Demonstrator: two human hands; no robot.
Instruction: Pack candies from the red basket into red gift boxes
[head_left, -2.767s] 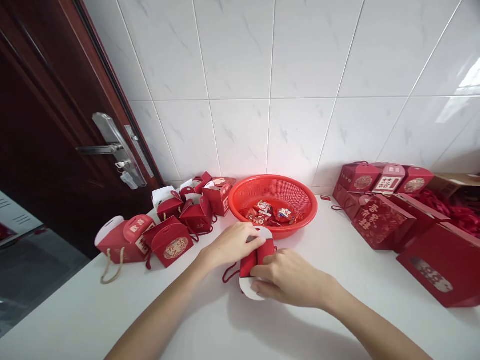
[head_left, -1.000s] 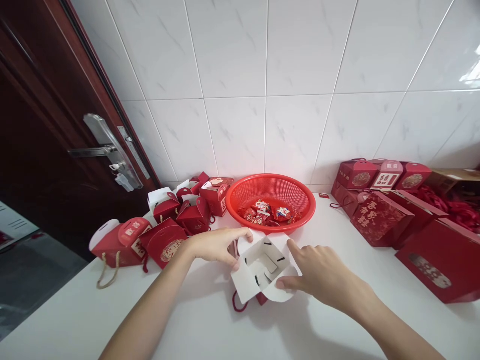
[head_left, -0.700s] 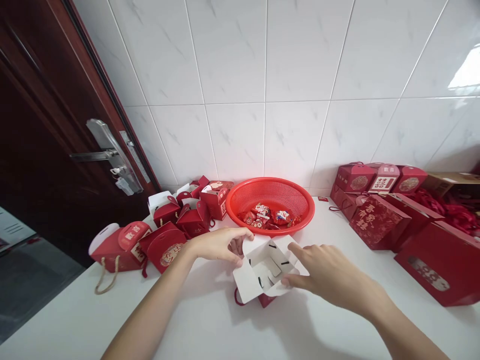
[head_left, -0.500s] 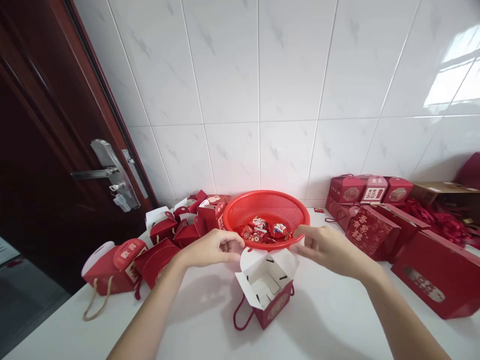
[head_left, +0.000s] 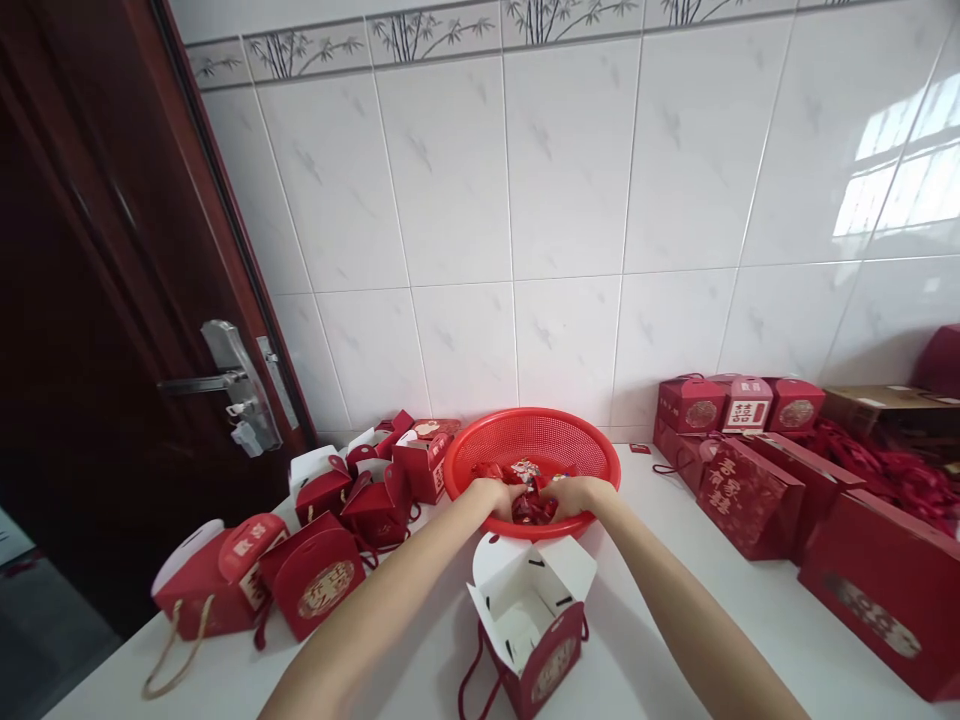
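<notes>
Both hands reach over the near rim of a red plastic basket that holds red-wrapped candies. My left hand is curled against the candies from the left, its fingertips partly hidden among them. From the right, my right hand closes on the same small heap, fingers bent down into it. Just in front of the basket stands an open red gift box, its white inside bare and its flaps spread. A dark red cord handle hangs at its left side.
Several red gift boxes with open or folded flaps crowd the left of the white table. At the right, small boxes sit stacked behind larger red boxes. Behind rises a tiled wall; a dark door stands at the left.
Both hands have moved forward from above the open box into the basket, onto the candies. The view has tilted up, showing more wall. The open box stays in front of the basket.
</notes>
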